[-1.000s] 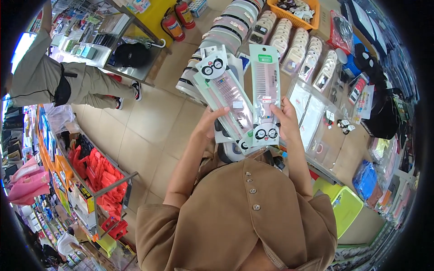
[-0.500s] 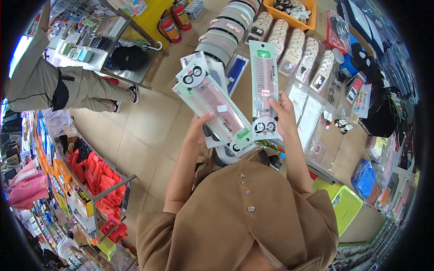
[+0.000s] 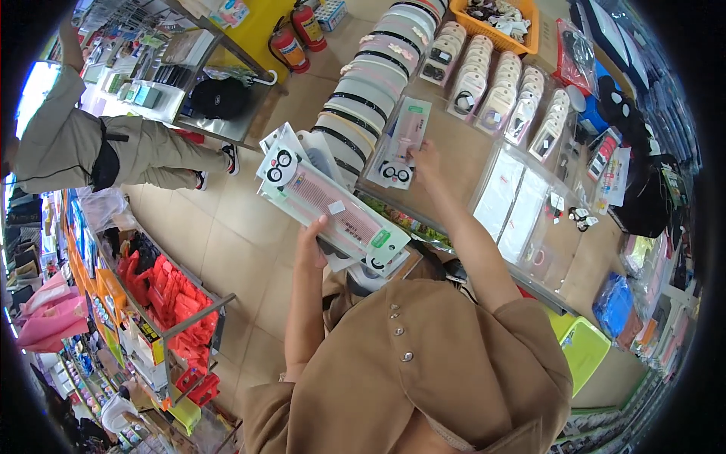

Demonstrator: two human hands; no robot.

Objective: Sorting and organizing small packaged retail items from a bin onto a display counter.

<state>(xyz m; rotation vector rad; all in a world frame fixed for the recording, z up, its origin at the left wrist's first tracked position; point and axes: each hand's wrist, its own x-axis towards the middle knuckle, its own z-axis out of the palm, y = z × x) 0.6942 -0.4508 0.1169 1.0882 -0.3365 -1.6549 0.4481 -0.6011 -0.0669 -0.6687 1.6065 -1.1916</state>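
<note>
My left hand (image 3: 311, 240) is closed around a small stack of packaged combs (image 3: 325, 204), held over the aisle in front of the table. The top one is a pink comb in a clear and pale green sleeve with a panda-like card end; several more stick out beneath it. At the table's near left corner, my right hand (image 3: 426, 161) grips the edge of a single packaged pink comb (image 3: 404, 144). That comb lies flat at the table's surface, beside the row of headbands (image 3: 350, 113). The blue pack seen there before is mostly covered.
Rows of carded hair accessories (image 3: 499, 102) and an orange basket (image 3: 529, 38) stand farther back. Clear sleeves (image 3: 503, 193) lie to the right. At left are a wire bin of red goods (image 3: 170, 303), a person in khaki trousers (image 3: 151, 147) and fire extinguishers (image 3: 290, 47).
My right hand has moved left and lowered its packaged comb onto the spot where the blue pack lay. My left hand and its stack have shifted slightly left and down.
</note>
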